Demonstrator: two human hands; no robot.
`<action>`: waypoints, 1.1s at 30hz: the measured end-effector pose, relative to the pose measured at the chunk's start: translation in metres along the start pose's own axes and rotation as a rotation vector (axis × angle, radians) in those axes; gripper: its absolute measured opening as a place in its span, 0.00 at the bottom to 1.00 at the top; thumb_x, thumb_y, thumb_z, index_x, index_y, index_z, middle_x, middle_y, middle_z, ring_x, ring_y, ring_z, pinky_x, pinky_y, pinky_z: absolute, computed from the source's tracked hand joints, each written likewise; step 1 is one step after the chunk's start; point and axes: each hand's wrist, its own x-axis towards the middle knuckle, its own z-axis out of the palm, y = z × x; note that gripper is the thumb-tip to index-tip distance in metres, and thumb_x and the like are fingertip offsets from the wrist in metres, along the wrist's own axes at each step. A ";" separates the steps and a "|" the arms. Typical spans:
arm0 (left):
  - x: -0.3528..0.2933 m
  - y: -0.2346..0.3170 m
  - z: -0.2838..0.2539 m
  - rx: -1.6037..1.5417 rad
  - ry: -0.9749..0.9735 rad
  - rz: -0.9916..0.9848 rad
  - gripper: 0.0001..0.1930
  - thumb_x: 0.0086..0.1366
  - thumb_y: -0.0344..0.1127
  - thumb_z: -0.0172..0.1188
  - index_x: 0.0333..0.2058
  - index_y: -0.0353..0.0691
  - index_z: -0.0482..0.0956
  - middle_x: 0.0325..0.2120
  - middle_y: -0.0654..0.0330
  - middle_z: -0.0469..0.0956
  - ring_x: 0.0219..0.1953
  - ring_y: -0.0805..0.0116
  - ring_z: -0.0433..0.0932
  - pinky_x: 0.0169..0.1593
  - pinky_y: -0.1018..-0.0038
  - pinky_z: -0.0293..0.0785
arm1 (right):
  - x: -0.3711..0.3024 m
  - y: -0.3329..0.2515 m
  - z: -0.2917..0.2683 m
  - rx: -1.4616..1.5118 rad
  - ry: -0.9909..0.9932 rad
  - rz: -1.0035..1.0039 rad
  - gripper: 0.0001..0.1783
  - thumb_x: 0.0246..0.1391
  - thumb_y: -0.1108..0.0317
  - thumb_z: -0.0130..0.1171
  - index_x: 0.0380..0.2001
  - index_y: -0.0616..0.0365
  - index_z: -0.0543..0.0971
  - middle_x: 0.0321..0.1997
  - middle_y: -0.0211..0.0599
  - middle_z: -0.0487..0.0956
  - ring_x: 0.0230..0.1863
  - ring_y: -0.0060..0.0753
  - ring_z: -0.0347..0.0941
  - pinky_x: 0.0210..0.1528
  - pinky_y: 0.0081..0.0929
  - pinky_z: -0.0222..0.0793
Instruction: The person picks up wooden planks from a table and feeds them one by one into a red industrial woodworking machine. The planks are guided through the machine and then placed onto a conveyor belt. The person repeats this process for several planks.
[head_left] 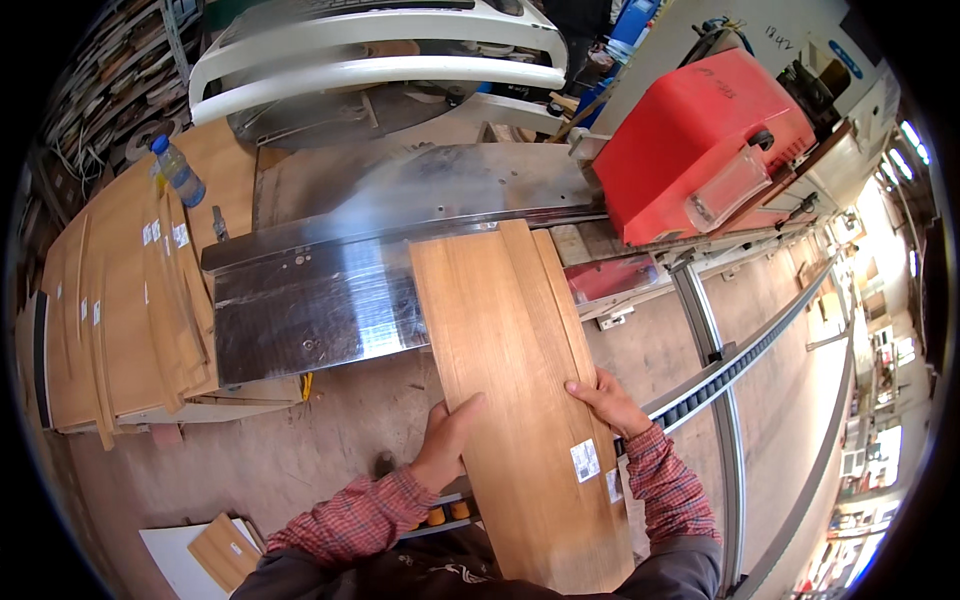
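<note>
A stack of long wood-grain boards (510,370) runs from near my body to the metal machine table (320,300), its far end resting on the table's edge. The boards are staggered, with narrower strips showing along the right side. White labels (585,460) are stuck near the close end. My left hand (447,440) grips the left edge, thumb on top and fingers underneath. On the right edge, my right hand (607,400) holds the stack the same way, its fingers mostly hidden below.
A red machine housing (700,145) stands beyond at the right. Left, a wooden table (120,290) carries labelled strips and a plastic bottle (180,172). A white guard frame (380,70) spans the back. Metal rails (715,370) extend at right. Panel offcuts (225,550) lie on the floor, lower left.
</note>
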 end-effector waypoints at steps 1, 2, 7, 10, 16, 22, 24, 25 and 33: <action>0.002 0.000 0.004 -0.033 -0.012 0.042 0.22 0.70 0.39 0.59 0.55 0.29 0.71 0.47 0.52 0.79 0.45 0.64 0.81 0.45 0.68 0.80 | 0.002 0.000 -0.001 -0.033 0.023 -0.018 0.25 0.61 0.63 0.65 0.56 0.68 0.74 0.48 0.37 0.81 0.46 0.25 0.78 0.49 0.27 0.76; 0.001 -0.004 0.005 -0.062 -0.020 0.074 0.22 0.70 0.39 0.59 0.55 0.27 0.71 0.48 0.51 0.79 0.46 0.64 0.81 0.44 0.67 0.81 | 0.000 0.005 0.000 -0.059 0.049 -0.028 0.25 0.61 0.62 0.64 0.56 0.67 0.74 0.47 0.37 0.81 0.45 0.24 0.78 0.49 0.27 0.76; 0.022 0.005 0.008 -0.038 -0.029 0.084 0.21 0.69 0.37 0.59 0.52 0.22 0.73 0.46 0.47 0.80 0.45 0.62 0.82 0.46 0.69 0.80 | -0.003 -0.003 -0.006 -0.004 0.029 -0.001 0.24 0.62 0.62 0.64 0.54 0.68 0.75 0.45 0.37 0.82 0.43 0.24 0.79 0.46 0.26 0.77; 0.032 0.007 0.011 -0.032 -0.008 0.120 0.21 0.69 0.36 0.59 0.52 0.22 0.73 0.47 0.47 0.80 0.46 0.62 0.82 0.47 0.69 0.80 | -0.002 0.000 -0.009 -0.027 0.073 -0.027 0.24 0.62 0.62 0.64 0.54 0.68 0.75 0.46 0.39 0.83 0.44 0.24 0.79 0.47 0.26 0.77; 0.033 0.012 0.019 -0.021 0.012 0.114 0.21 0.69 0.36 0.59 0.53 0.22 0.72 0.47 0.45 0.80 0.46 0.60 0.82 0.48 0.68 0.80 | -0.001 0.000 -0.014 0.007 0.076 -0.019 0.25 0.61 0.62 0.65 0.54 0.69 0.75 0.46 0.40 0.83 0.44 0.25 0.80 0.47 0.26 0.77; 0.035 0.012 0.025 0.004 0.028 0.107 0.25 0.69 0.38 0.60 0.56 0.23 0.69 0.50 0.44 0.78 0.50 0.58 0.81 0.52 0.65 0.79 | 0.002 -0.006 -0.018 0.002 0.060 -0.016 0.24 0.61 0.62 0.65 0.53 0.69 0.75 0.45 0.38 0.83 0.43 0.24 0.79 0.47 0.26 0.77; 0.035 0.010 0.028 -0.025 0.055 0.130 0.22 0.69 0.36 0.59 0.53 0.22 0.71 0.47 0.45 0.79 0.47 0.60 0.82 0.49 0.66 0.80 | 0.003 -0.005 -0.022 -0.020 0.047 -0.001 0.23 0.62 0.63 0.63 0.54 0.67 0.75 0.46 0.37 0.83 0.44 0.24 0.79 0.48 0.26 0.76; 0.036 0.009 0.030 -0.039 0.070 0.141 0.21 0.69 0.35 0.59 0.52 0.21 0.72 0.46 0.46 0.80 0.45 0.60 0.82 0.48 0.66 0.81 | 0.004 -0.005 -0.024 -0.031 0.040 0.006 0.22 0.63 0.64 0.62 0.55 0.66 0.75 0.47 0.37 0.83 0.45 0.25 0.79 0.49 0.26 0.76; 0.035 0.009 0.027 -0.041 0.061 0.102 0.23 0.68 0.36 0.60 0.53 0.22 0.71 0.46 0.47 0.80 0.45 0.60 0.82 0.47 0.66 0.81 | 0.003 -0.004 -0.021 0.030 0.041 0.018 0.23 0.61 0.62 0.64 0.53 0.68 0.76 0.46 0.38 0.83 0.44 0.25 0.80 0.47 0.26 0.77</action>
